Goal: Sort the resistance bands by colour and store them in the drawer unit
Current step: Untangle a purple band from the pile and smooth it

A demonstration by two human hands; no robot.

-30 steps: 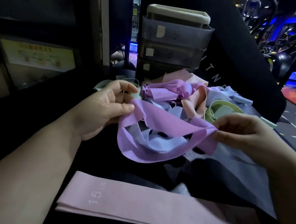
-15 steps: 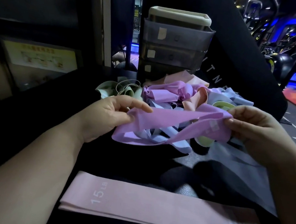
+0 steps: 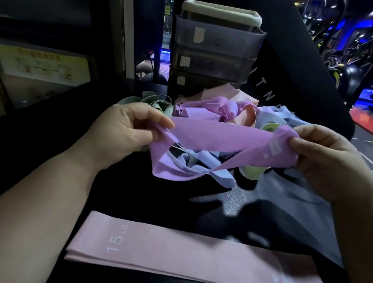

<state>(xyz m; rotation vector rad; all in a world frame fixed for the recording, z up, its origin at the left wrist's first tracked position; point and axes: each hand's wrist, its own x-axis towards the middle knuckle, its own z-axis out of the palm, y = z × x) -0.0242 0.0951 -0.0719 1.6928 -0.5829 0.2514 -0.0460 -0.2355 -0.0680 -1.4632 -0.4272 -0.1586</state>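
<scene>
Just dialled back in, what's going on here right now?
A person holds a purple resistance band stretched between both hands, the left hand pinching one end and the right hand the other, above a mixed pile of bands. A pink band marked 15 LB lies flat nearest the camera. The drawer unit stands behind the pile.

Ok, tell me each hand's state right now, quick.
Left hand: closed, pinching the left end of the purple band.
Right hand: closed, pinching the same band's right end, by its white print.
</scene>
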